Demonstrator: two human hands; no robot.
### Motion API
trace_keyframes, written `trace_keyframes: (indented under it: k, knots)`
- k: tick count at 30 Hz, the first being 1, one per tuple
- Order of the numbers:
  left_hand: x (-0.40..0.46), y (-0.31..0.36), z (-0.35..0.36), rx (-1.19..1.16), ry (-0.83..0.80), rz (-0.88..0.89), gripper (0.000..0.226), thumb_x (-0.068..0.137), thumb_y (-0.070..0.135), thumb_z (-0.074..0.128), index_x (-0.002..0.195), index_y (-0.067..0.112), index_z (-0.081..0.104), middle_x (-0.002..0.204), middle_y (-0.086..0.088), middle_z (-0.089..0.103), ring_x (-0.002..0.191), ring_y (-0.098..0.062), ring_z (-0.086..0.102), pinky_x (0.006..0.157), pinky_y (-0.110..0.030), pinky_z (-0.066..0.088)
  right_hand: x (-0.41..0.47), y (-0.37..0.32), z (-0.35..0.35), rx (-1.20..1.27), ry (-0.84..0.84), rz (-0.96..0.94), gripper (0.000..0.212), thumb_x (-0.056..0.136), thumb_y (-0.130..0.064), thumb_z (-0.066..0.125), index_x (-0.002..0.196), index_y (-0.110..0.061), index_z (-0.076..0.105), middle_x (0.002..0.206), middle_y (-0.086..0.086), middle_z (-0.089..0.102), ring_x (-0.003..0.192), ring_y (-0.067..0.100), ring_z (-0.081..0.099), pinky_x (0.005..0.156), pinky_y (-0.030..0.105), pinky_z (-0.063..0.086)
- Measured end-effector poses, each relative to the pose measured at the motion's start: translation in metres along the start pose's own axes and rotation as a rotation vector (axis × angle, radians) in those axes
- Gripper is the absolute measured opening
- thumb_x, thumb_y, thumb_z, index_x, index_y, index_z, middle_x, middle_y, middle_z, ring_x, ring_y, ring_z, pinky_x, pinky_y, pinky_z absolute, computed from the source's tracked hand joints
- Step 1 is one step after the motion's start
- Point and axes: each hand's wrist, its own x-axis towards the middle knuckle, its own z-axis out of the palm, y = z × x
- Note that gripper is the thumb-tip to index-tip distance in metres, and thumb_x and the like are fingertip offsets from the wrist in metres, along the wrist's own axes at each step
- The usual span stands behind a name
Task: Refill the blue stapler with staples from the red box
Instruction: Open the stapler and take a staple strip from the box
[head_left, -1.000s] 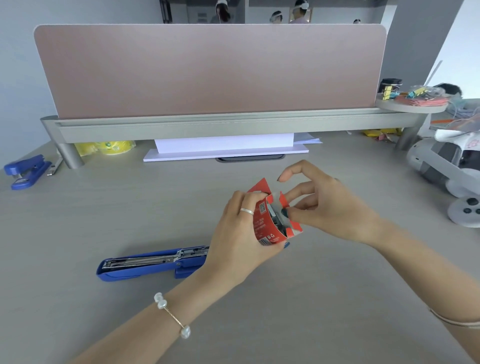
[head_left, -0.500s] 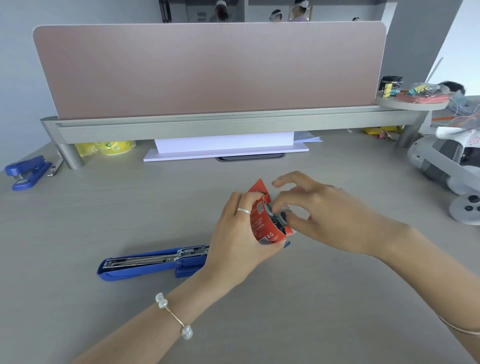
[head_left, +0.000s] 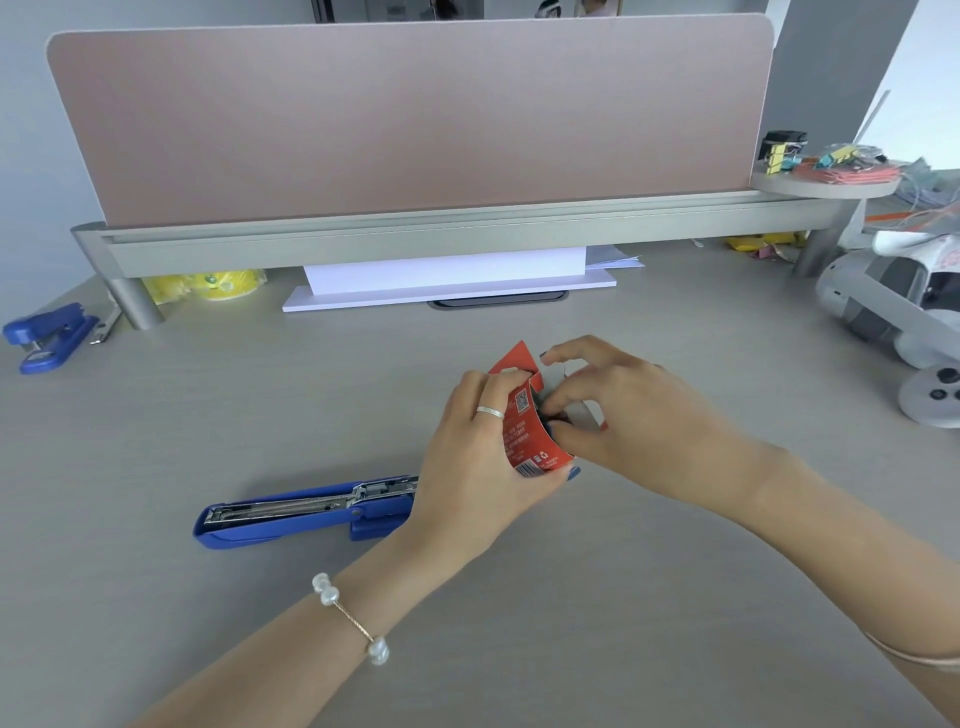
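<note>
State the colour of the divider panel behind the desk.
Dusty pink divider panel, plain and unpatterned, seen in the head view.

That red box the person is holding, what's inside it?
The red box is open at its end, held by the left hand. The right hand has fingers at the opening, covering it. Only something dark shows there; no staples can be made out.

On the red staple box (head_left: 524, 434) gripped in my left hand (head_left: 480, 457), a small QR code, a barcode at the lower edge and a white recycling sign show. Lines of white print run along its side, too small and blurred to read. No brand or number is legible anywhere.
</note>
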Motion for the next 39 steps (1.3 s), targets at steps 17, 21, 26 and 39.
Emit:
trace_keyframes:
  k: [17,21,26,39]
  knots:
    - [0.000,-0.002,-0.002,-0.038,-0.027,-0.055,0.072,0.056,0.043,0.083,0.116,0.024,0.048,0.109,0.005,0.050,0.098,-0.011,0.053,0.075,-0.011,0.042,0.006,0.014,-0.025,0.153,-0.004,-0.216,0.020,0.084,-0.034,0.048,0.095,-0.022,0.060,0.124,-0.006,0.052,0.108,0.007,0.052,0.081,0.026,0.051]
    - [0.000,-0.002,-0.003,-0.040,-0.039,-0.064,0.074,0.057,0.043,0.083,0.119,0.025,0.047,0.112,0.004,0.050,0.101,-0.010,0.053,0.076,-0.008,0.040,0.006,0.016,-0.034,0.313,0.088,-0.187,0.012,0.085,-0.023,0.054,0.092,-0.015,0.060,0.105,0.001,0.067,0.096,0.007,0.059,0.081,0.023,0.050]
    - [0.001,-0.003,-0.002,-0.070,-0.039,-0.079,0.073,0.057,0.043,0.082,0.118,0.026,0.046,0.113,0.004,0.050,0.103,-0.012,0.054,0.080,-0.016,0.046,0.003,0.023,-0.045,0.464,0.080,-0.150,0.004,0.089,-0.019,0.054,0.090,-0.015,0.054,0.086,0.003,0.076,0.087,0.025,0.064,0.081,0.040,0.048]
    - [0.002,-0.005,0.001,-0.076,-0.017,-0.091,0.072,0.051,0.044,0.085,0.112,0.027,0.052,0.106,0.005,0.054,0.096,-0.011,0.058,0.080,-0.032,0.053,-0.001,0.009,-0.024,0.097,-0.021,-0.293,0.012,0.086,-0.021,0.057,0.093,-0.026,0.050,0.088,-0.020,0.065,0.082,0.016,0.069,0.070,0.030,0.050]
